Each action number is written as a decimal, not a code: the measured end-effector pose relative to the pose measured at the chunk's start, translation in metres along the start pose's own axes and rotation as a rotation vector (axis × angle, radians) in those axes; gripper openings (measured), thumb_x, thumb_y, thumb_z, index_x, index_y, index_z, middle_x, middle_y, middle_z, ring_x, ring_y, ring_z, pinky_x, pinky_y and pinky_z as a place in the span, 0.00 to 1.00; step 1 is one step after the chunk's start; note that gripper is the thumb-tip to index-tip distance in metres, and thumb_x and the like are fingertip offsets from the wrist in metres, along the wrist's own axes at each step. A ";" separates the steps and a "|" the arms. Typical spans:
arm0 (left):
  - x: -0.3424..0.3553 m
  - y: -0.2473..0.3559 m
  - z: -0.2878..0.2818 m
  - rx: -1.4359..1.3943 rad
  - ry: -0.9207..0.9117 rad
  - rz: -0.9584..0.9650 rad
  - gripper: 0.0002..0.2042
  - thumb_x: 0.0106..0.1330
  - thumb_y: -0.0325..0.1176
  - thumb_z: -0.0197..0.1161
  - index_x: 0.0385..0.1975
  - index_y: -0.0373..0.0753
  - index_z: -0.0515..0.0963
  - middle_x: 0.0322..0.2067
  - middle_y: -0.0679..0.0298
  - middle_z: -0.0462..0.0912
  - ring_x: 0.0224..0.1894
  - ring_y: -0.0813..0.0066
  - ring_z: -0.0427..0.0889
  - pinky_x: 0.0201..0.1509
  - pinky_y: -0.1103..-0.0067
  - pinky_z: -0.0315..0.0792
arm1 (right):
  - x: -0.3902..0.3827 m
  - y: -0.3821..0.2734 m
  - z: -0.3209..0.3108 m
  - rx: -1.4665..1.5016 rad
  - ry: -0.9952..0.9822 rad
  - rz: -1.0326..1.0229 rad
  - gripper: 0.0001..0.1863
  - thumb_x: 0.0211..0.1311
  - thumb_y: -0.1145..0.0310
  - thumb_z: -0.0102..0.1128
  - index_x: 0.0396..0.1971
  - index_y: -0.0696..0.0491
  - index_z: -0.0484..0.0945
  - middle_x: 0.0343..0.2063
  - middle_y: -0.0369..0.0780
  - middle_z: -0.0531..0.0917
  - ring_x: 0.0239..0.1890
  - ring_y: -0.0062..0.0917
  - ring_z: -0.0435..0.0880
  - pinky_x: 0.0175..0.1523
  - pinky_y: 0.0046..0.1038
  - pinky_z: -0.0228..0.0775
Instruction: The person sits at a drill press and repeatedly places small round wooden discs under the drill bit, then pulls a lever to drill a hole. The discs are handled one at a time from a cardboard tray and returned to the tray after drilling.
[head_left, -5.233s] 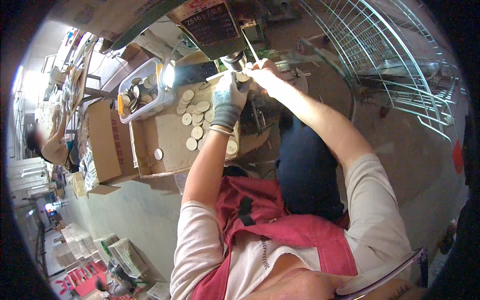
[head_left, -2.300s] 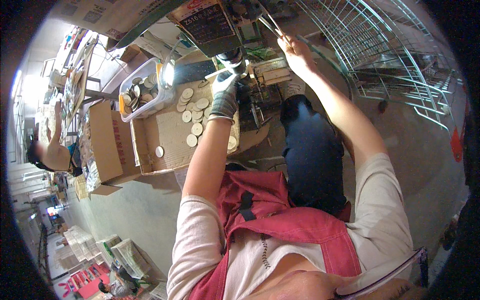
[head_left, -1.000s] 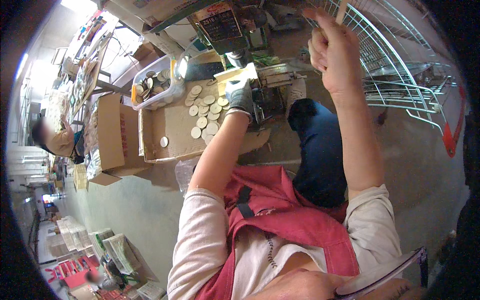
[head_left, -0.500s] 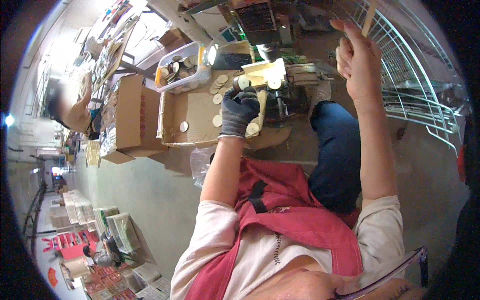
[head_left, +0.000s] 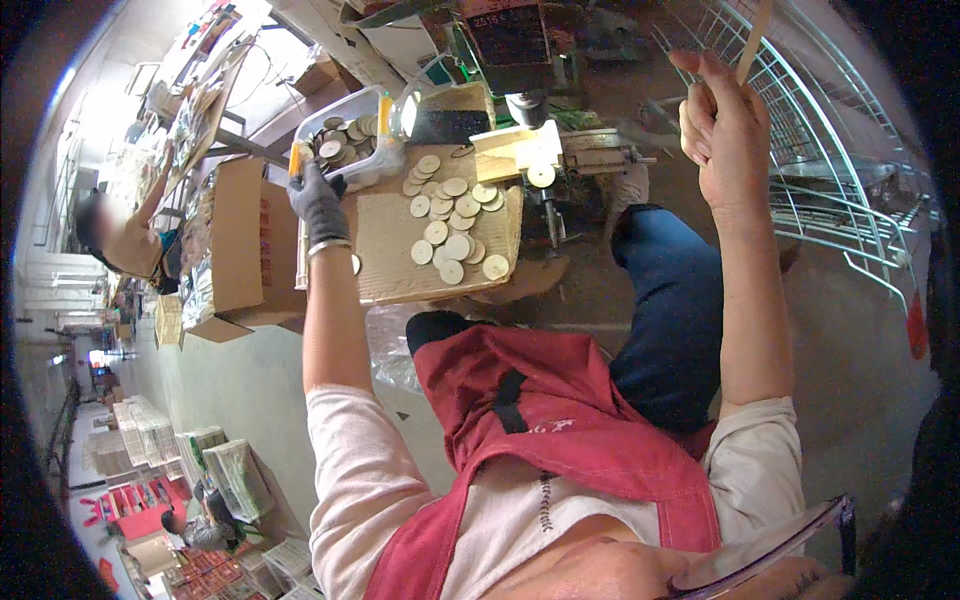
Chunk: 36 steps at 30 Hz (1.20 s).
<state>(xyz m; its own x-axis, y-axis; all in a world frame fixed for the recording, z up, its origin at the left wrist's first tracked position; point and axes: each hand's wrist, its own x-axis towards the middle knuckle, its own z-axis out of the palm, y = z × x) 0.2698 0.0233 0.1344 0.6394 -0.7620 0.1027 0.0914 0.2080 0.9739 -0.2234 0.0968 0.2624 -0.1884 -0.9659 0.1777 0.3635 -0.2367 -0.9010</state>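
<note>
Inside clear bin (head_left: 372, 168): heaped discs (head_left: 343, 137); cardboard tray (head_left: 383, 235): loose discs (head_left: 436, 232).

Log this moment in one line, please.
left hand: gloved, at clear bin | right hand: bare, holding thin stick | round discs: loose in cardboard tray

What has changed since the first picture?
The gloved left hand has moved left from the machine to the clear plastic bin; whether it holds anything is unclear. The right hand has swung away to the right of the machine, still holding a thin stick. Pale discs still lie in the cardboard tray.
</note>
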 end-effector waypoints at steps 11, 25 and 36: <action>-0.199 -0.073 0.160 1.246 -0.855 0.604 0.24 0.51 0.38 0.69 0.50 0.43 0.74 0.44 0.49 0.75 0.43 0.48 0.78 0.44 0.63 0.76 | -0.006 0.002 0.018 0.001 -0.028 0.047 0.20 0.68 0.55 0.55 0.40 0.59 0.81 0.08 0.25 0.55 0.09 0.10 0.50 0.14 0.19 0.39; -0.173 -0.023 0.095 0.562 -0.681 -0.123 0.11 0.58 0.34 0.68 0.28 0.36 0.74 0.22 0.61 0.80 0.23 0.73 0.79 0.26 0.74 0.75 | -0.007 0.003 0.015 -0.015 -0.015 0.057 0.19 0.68 0.54 0.55 0.39 0.57 0.81 0.10 0.25 0.52 0.10 0.10 0.51 0.14 0.19 0.40; 0.024 0.042 -0.024 0.048 -0.243 -0.163 0.08 0.61 0.29 0.67 0.35 0.32 0.79 0.29 0.57 0.84 0.26 0.68 0.84 0.32 0.77 0.82 | -0.009 0.003 0.023 -0.063 -0.035 0.053 0.20 0.68 0.55 0.56 0.39 0.60 0.81 0.09 0.25 0.53 0.10 0.09 0.50 0.14 0.19 0.39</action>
<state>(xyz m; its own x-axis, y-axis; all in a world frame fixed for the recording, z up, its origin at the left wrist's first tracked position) 0.3070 0.0284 0.1727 0.4168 -0.9089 -0.0160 0.1380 0.0459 0.9894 -0.1999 0.1022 0.2670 -0.1382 -0.9803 0.1413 0.3136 -0.1787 -0.9326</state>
